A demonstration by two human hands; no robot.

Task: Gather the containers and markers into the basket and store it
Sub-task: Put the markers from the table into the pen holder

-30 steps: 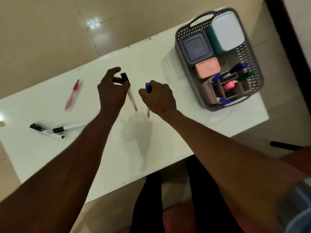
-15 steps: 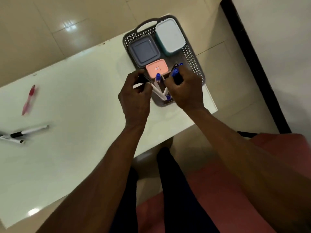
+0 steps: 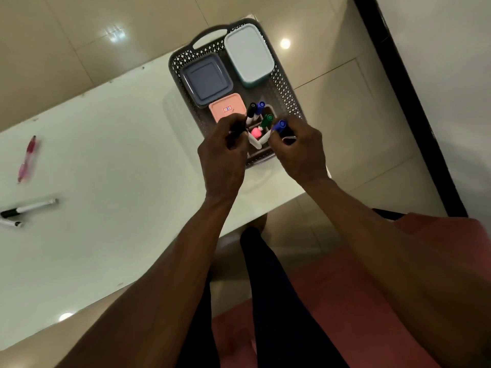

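White table (image 3: 111, 160), basket (image 3: 183, 55) (grey), both hands gripping markers

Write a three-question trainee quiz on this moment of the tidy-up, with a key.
1. True or false: the pink pen is already in the basket.
2. How many lidded containers sit in the basket?
3. What does the right hand hold: A) blue-capped marker, B) pink pen, C) salmon container?

Key: 1. False, it lies on the white table. 2. Three. 3. A.
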